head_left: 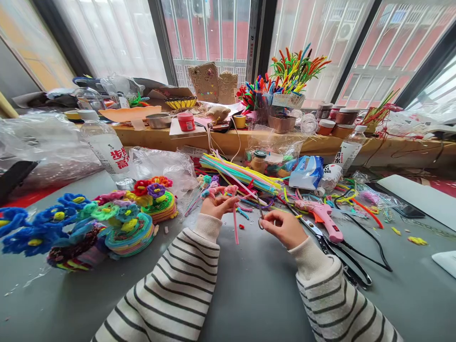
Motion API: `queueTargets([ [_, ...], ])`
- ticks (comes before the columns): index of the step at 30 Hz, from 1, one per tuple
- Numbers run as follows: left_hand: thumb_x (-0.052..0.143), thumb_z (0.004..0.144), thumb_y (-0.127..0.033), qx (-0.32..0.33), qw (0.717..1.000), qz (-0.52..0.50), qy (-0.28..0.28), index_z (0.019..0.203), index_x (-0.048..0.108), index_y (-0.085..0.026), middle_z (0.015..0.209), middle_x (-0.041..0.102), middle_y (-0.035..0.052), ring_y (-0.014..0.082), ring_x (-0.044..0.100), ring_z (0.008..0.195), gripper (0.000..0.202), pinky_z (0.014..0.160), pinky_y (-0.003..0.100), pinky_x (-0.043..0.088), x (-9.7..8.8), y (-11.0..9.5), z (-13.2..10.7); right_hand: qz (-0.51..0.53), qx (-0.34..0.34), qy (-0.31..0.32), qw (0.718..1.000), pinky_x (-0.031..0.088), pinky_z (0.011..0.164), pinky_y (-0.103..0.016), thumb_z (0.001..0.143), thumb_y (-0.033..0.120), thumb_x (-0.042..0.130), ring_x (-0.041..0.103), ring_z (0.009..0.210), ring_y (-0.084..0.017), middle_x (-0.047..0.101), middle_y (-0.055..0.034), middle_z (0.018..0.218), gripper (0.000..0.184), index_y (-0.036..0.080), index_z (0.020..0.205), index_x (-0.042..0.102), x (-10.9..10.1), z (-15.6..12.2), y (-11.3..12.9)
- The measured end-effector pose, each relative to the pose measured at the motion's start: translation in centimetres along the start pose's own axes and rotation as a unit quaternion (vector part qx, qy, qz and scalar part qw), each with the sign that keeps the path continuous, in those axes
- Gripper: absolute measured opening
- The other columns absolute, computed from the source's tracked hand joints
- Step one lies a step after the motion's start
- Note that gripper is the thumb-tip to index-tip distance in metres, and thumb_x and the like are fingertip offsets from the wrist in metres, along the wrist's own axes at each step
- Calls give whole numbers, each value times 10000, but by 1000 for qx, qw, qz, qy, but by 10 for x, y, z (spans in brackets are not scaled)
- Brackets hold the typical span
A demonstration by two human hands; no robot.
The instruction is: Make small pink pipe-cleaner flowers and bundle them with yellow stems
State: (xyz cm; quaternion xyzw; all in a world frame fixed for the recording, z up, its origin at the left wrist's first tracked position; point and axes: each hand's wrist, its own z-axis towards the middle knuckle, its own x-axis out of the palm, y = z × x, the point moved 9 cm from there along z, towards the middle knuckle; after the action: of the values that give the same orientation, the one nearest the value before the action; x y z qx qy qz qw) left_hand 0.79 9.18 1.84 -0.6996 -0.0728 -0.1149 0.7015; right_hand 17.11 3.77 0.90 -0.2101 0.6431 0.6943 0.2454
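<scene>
Pink chenille stem (pixel 236 227) is seemingly curling on top, its straight tail awaiting shaping; left hand (pixel 215 205) is pinching it, right hand's (pixel 284 228) grip is clasping scissors (pixel 260 208).

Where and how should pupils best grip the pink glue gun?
Probably round its handle, from the near right: it slants that way, away from the front end, which points left. Scissors lie close on its left.
</scene>
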Motion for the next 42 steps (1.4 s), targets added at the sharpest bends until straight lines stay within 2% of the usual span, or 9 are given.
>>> queueTargets([
  [3,710,435,-221,-2,1000,-15,-6,800,408,-160,479,585,-41,136,578,461,478,432,226,471,0,-1,-1,179,28,21,983,272,433,-202,598,421,576,339,449,-69,420,32,475,302,140,520,500,16,-2,1],
  [5,709,439,-214,-3,1000,-23,-16,813,397,-167,487,587,-41,139,581,471,489,448,237,477,-1,-1,-3,241,44,42,969,258,425,-200,587,427,590,313,437,-59,393,43,465,306,134,526,526,30,-5,4],
  [12,695,464,-160,-6,999,-42,-12,841,362,-172,485,584,-54,127,584,479,504,466,226,483,3,-1,-5,306,31,96,947,307,512,-210,574,354,632,385,521,-76,449,28,517,243,124,521,574,55,-10,20],
  [16,690,477,-135,-31,998,-52,2,790,335,-176,530,603,-43,120,593,508,475,487,226,493,8,5,-8,327,32,65,942,298,494,-210,569,364,635,369,501,-71,452,33,512,257,125,531,549,51,-8,15],
  [23,698,474,-118,-71,993,-59,67,847,323,-172,544,622,-13,131,593,492,532,470,237,492,25,14,-17,306,32,49,950,224,433,-209,578,446,605,287,445,-59,367,53,465,319,132,575,550,45,-6,10],
  [30,669,499,-76,-41,992,-120,3,850,354,-166,532,607,-46,117,604,516,480,478,184,476,4,-2,-8,228,-31,143,963,284,484,-217,645,623,419,343,489,-81,397,20,501,504,137,534,492,60,-14,24],
  [34,637,532,-46,-37,988,-152,-17,860,365,-162,546,613,-39,100,598,500,442,460,160,464,-1,-6,-7,172,-95,187,963,301,489,-220,612,739,238,355,523,-97,412,6,571,638,146,636,473,67,-22,36],
  [38,610,561,-32,-38,986,-163,-18,856,368,-160,549,618,-32,86,592,489,402,458,144,457,0,-7,-8,96,-124,232,960,328,525,-236,600,758,184,374,540,-106,425,-2,591,672,146,616,461,74,-29,42],
  [42,604,575,-44,-40,986,-162,-18,859,368,-163,563,622,-26,86,594,494,388,466,147,458,0,-7,-8,71,-136,237,960,339,533,-235,611,749,182,391,546,-108,438,-5,592,655,149,568,441,74,-31,45],
])
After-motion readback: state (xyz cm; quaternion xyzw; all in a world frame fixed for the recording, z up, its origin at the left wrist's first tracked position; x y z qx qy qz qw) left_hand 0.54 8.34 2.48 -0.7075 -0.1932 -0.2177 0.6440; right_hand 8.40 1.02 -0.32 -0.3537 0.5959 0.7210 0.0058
